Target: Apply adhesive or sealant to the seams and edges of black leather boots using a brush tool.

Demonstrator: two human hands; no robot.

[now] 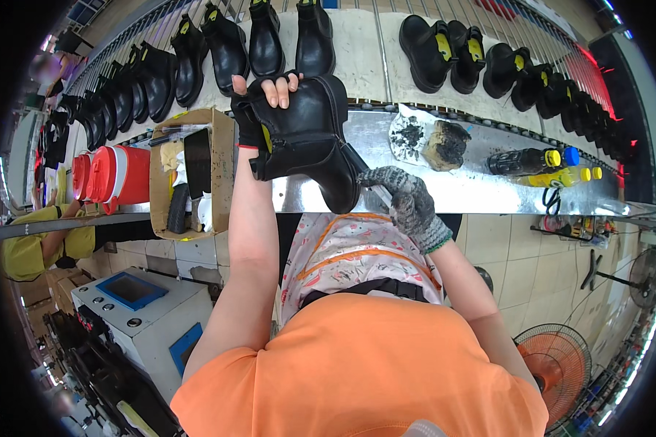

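Note:
A black leather ankle boot (306, 116) is held up over the metal bench, tilted, its toe down towards me and its sole facing right. My left hand (278, 92), bare-fingered with black covering around the palm and wrist, is closed on the boot's upper part. On my right hand (401, 204) is a grey knitted glove. Its fingers are closed around a slim tool (379, 194) with a pale, shiny part, close beside the sole near the toe. The tool's exact kind is hidden by the glove.
Behind the bench (481, 156), a rack carries rows of black boots (222, 44) and low shoes (426, 54). A cardboard box (222, 146) of tools and red containers (127, 171) stand left. Blackened cloths (444, 146) and capped bottles (521, 162) lie right. A fan (554, 357) stands behind me.

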